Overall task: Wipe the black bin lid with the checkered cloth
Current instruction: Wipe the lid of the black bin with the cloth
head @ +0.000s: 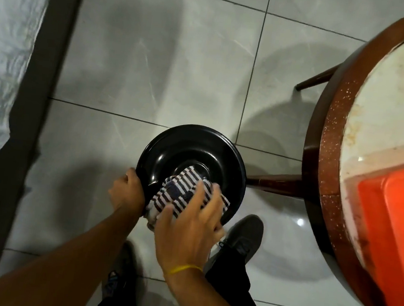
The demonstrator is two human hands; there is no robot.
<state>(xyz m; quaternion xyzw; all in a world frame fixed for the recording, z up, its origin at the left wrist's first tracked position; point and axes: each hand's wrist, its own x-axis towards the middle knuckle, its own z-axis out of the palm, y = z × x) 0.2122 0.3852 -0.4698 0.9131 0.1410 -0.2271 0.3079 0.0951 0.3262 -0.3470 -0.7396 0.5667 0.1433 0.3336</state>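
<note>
The round, glossy black bin lid (184,148) is held above the tiled floor, its hollow side facing me. My left hand (127,190) grips its left rim. My right hand (188,226) presses a bunched navy-and-white checkered cloth (182,190) against the near part of the lid's hollow, fingers spread over the fabric. A yellow band circles my right wrist. The lid's near edge is hidden behind the cloth and my right hand.
A round wooden-rimmed table (331,141) stands close on the right, with an orange container (393,222) on it and dark legs (275,183) reaching toward the lid. White sheeting (6,57) lies along a dark strip at left. My grey shoes (244,237) are below.
</note>
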